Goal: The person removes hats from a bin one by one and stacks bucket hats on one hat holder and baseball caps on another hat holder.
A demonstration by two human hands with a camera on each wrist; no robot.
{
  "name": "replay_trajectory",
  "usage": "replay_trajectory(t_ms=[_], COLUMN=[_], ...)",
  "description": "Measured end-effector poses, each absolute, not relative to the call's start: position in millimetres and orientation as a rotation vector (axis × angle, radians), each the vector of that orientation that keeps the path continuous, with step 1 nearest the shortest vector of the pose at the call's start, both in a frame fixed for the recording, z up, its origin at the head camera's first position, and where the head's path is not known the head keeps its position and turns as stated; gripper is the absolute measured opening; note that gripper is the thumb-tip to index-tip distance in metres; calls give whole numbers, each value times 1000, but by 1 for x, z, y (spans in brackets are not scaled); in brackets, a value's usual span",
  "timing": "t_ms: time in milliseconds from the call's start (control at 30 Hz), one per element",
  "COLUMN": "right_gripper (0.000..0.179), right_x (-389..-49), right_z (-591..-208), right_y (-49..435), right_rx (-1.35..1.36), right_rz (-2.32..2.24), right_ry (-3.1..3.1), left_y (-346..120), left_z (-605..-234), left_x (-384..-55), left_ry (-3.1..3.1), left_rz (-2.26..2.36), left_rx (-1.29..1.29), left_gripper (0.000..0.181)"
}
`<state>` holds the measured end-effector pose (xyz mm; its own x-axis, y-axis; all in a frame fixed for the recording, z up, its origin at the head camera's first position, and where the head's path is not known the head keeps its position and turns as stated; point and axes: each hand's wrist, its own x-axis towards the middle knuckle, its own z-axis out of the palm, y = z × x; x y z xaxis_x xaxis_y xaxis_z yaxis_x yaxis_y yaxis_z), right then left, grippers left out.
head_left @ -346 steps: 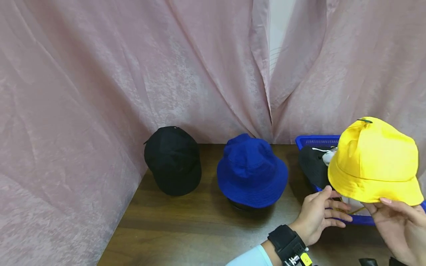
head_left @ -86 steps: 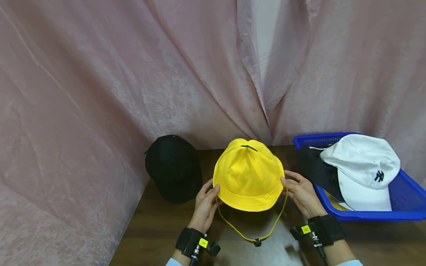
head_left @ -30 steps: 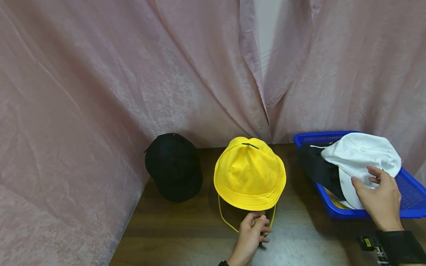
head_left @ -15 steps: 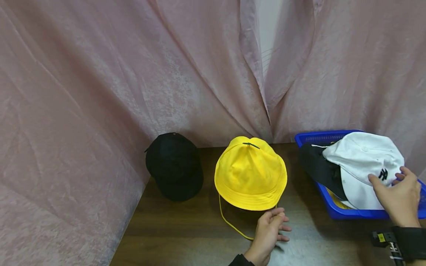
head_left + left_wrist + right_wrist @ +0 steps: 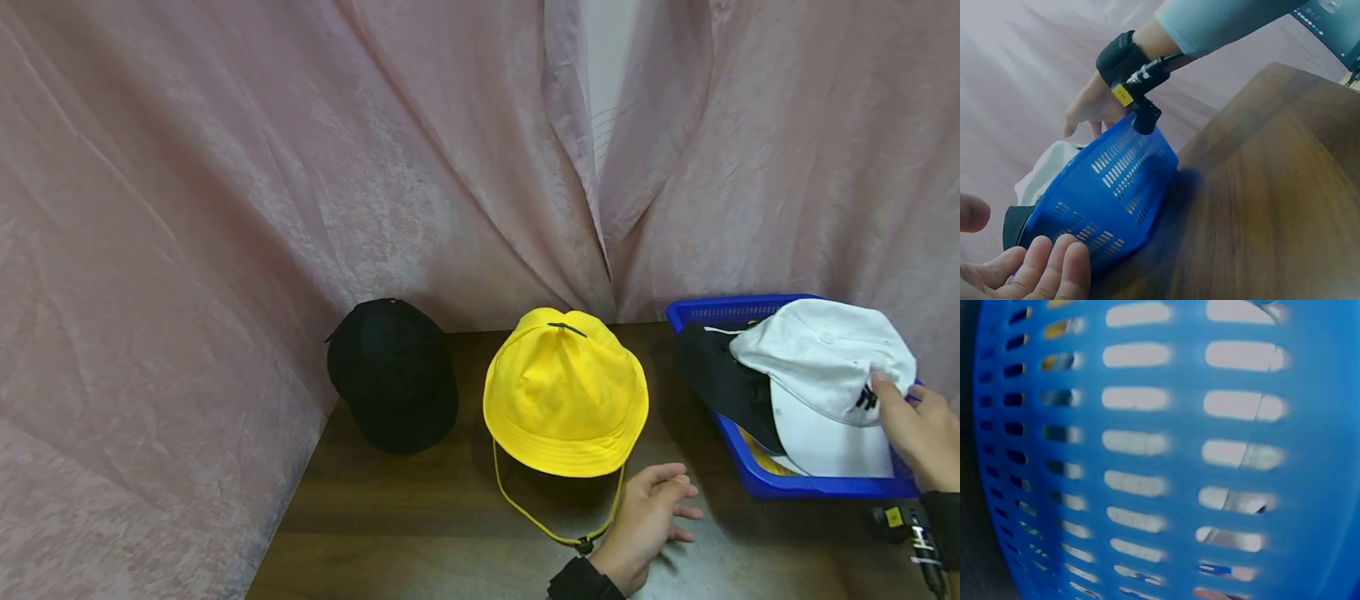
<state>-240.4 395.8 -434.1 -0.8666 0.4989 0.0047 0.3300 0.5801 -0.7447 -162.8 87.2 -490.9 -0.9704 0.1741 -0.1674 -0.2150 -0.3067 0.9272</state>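
Observation:
My right hand [image 5: 924, 433] is at the right side of a white baseball cap [image 5: 832, 350] with a dark logo. Its thumb presses the crown by the logo and its fingers curl past the cap's edge, partly hidden. The cap lies on a blue perforated basket [image 5: 757, 483], whose wall [image 5: 1179, 419] fills the right wrist view. My left hand [image 5: 648, 521] hovers over the table with loose fingers, holding nothing. Beside it hangs the yellow cord of a yellow bucket hat [image 5: 566, 392], which sits upright mid-table.
A black baseball cap [image 5: 393, 379] stands at the table's left. A dark hat [image 5: 723, 387] lies under the white cap, with something yellow below it. Pink curtains [image 5: 375, 167] hang behind and to the left of the wooden table [image 5: 420, 525].
The yellow hat was carried from the basket to mid-table, where a blue bucket hat was visible before. Since then the left hand slid right off its cord, and the right hand reached the white cap.

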Motion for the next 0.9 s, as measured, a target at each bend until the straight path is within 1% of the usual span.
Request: replay_trajectory(t_ms=[133,367,500,600,733,833,900], right_gripper=[79,88,90,93,103,102,97], right_x=[-241,-241,-240,-244,-248,-244,-240], right_z=[-437,-437,-438,-443,-452,-450,-445], right_y=[402,397,398,404,409,407,405], right_rx=[-692,-875,-927,-946,-945,-902,-853], right_rz=[1214,1296,1289,1293,1269,1219,1190], right_ry=[-2612,-2607,-2623,-2623,-2643,-2709,-2762], left_y=[96,108,115,121,128,132,135], left_z=[-491,-488,-487,-486,-485,-485,-485], left_x=[-164,-166,-165,-167,-170,-173,-175], left_ry=[1688,1710,1696,1671,1639,1629,1631], left_rz=[2358,2338,2342,2348,2344,2332,2321], left_rx=[-46,-54,-51,-30,-5,-21,-42], left_gripper=[16,11,10,11,15,16,15])
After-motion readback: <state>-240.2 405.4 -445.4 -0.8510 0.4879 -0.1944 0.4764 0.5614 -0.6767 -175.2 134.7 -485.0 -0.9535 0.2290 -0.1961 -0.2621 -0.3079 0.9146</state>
